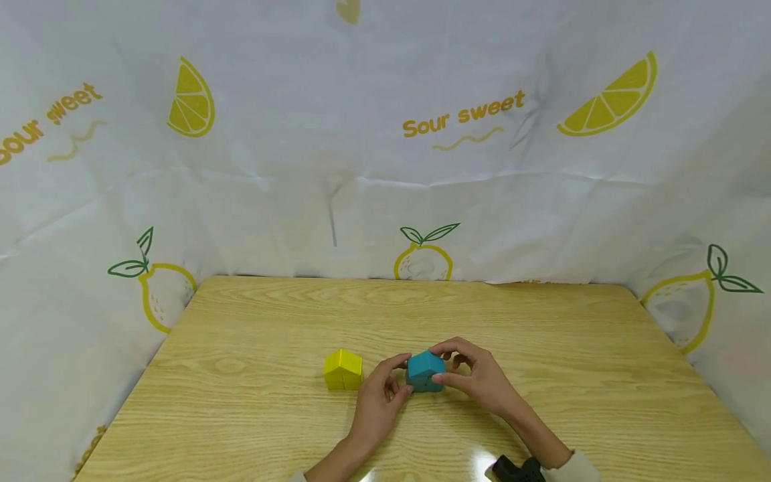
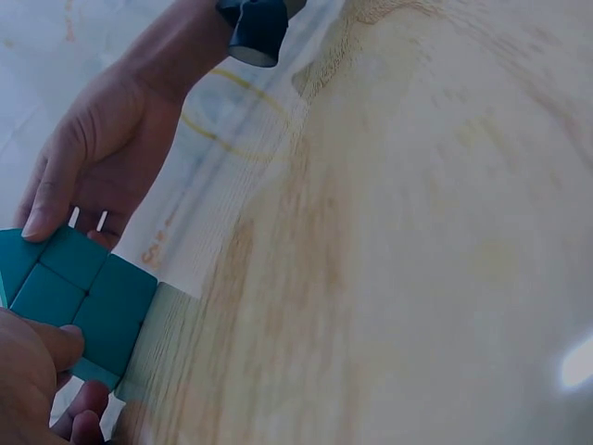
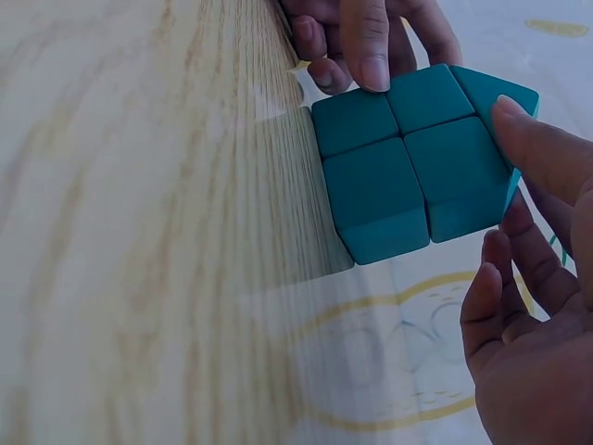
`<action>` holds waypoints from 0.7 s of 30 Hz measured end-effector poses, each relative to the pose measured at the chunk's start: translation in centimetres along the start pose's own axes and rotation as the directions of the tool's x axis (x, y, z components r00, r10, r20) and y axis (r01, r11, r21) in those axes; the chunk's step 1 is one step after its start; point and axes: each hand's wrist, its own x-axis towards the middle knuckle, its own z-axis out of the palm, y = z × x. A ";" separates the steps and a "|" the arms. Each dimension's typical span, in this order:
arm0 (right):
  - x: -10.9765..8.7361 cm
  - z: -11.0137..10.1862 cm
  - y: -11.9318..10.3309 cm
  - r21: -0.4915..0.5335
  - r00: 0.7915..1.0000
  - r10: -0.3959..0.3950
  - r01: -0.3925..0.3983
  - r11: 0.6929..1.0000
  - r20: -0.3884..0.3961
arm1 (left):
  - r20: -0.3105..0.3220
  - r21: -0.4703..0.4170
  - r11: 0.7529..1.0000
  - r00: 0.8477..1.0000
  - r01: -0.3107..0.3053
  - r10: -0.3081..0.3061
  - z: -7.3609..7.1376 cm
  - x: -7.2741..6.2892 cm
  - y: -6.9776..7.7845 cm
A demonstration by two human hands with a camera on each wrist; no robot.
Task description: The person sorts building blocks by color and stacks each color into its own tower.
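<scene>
A teal-blue house-shaped puzzle cube (image 1: 425,372) with a peaked top stands on the wooden table between both hands. My left hand (image 1: 376,405) holds its lower left part, thumb on the near face and a finger behind. On the other side, my right hand (image 1: 480,380) pinches the roof part, its thumb on the front and fingers at the back. Seams dividing the teal puzzle cube (image 3: 412,167) into blocks show in the right wrist view. In the left wrist view, the left thumb lies across the face of the puzzle cube (image 2: 88,273).
A yellow house-shaped puzzle cube (image 1: 343,370) stands just left of my left hand. White cloth (image 1: 337,221) with lemon prints hangs behind and beside the wooden table (image 1: 241,415). A black wrist device (image 1: 518,468) sits by the right sleeve.
</scene>
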 end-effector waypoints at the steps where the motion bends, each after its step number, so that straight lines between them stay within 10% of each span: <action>1: 0.0 0.0 0.0 -0.004 1.000 -0.002 0.002 1.000 0.000 | 0.001 -0.001 1.000 1.000 0.000 0.000 0.0 0.0 0.0; 21: 0.0 -0.2 -0.5 -0.032 1.000 -0.003 0.003 0.999 0.003 | 0.003 -0.003 1.000 1.000 0.003 -0.003 0.0 -0.1 0.0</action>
